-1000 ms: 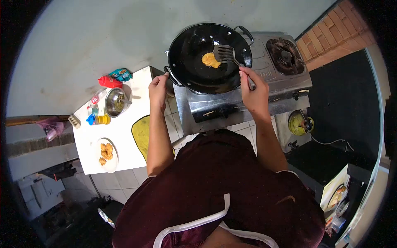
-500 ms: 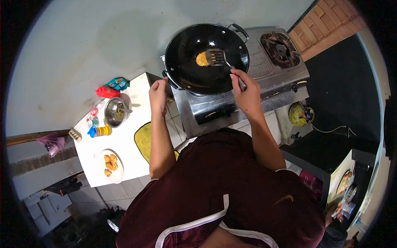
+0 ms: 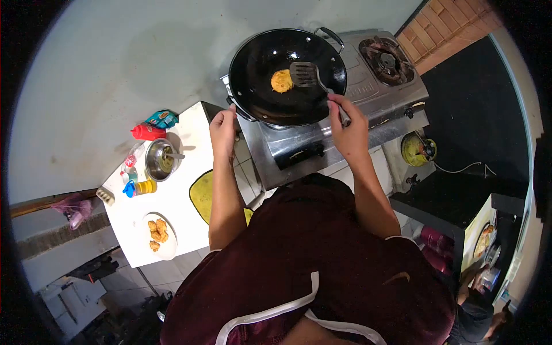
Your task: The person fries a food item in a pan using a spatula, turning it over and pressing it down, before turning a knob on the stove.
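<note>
My right hand is closed round the handle of a slotted metal spatula. The spatula's head is inside a large black wok, at the right edge of a round golden-brown fritter. At the wok's near-left side, my left hand grips its black loop handle, fingers curled. The wok sits over the left burner of a steel gas stove, and its dark inside looks glossy.
Left, a white table bears a plate of fried pieces, a steel bowl with a spoon, a red squeeze bottle and a blue-capped yellow bottle. The right burner is bare. Another person shows at lower right.
The spatula's head has shifted off the fritter to the right, so more of the fritter shows. My right hand has moved slightly right; my left hand stays at the wok's handle.
</note>
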{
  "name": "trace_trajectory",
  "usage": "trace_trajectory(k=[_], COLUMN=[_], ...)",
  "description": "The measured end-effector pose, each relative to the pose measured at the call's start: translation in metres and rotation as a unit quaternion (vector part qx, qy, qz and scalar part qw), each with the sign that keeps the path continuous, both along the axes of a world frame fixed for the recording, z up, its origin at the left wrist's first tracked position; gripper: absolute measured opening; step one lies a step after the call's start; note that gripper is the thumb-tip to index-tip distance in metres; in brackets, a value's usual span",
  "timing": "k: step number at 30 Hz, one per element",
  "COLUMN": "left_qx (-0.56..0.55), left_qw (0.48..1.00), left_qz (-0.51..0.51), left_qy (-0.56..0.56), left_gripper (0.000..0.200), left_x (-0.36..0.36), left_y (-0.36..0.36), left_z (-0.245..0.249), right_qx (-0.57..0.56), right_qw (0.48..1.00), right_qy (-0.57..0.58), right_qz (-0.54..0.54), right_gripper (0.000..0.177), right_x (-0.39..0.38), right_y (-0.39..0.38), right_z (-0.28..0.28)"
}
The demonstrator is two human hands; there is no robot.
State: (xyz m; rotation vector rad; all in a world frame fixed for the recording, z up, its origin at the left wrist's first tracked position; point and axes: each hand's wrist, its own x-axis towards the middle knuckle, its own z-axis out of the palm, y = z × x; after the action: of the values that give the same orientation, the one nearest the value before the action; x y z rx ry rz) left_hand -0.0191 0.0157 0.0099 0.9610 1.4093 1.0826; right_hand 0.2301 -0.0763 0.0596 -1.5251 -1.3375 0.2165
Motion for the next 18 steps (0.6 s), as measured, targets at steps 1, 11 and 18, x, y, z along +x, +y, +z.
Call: trace_trajectory(k=[1,11,18], left_qx=[-0.004,-0.016,0.019], left_qw=[1.0,0.999,0.999], left_qz=[-0.002,0.026,0.03], left_qy=[-0.002,-0.011,0.0], left_gripper=[0.031,0.035,0.034], left_x=[-0.001,0.003,0.006], left_y=[-0.002,-0.005,-0.002], left_z=[0.0,0.008,0.005], right_qx=[-0.002,-0.015,-0.044], right_qw=[1.0,0.999,0.997], right_qy=[0.0,0.02,0.06], right_qz=[-0.001,-0.02,0.03], right_gripper=[0.015,0.015,0.017], right_x=[-0.001,-0.001,0.001], right_y=[-0.001,-0.001,0.014], right_z=[-0.001,-0.008,-0.003])
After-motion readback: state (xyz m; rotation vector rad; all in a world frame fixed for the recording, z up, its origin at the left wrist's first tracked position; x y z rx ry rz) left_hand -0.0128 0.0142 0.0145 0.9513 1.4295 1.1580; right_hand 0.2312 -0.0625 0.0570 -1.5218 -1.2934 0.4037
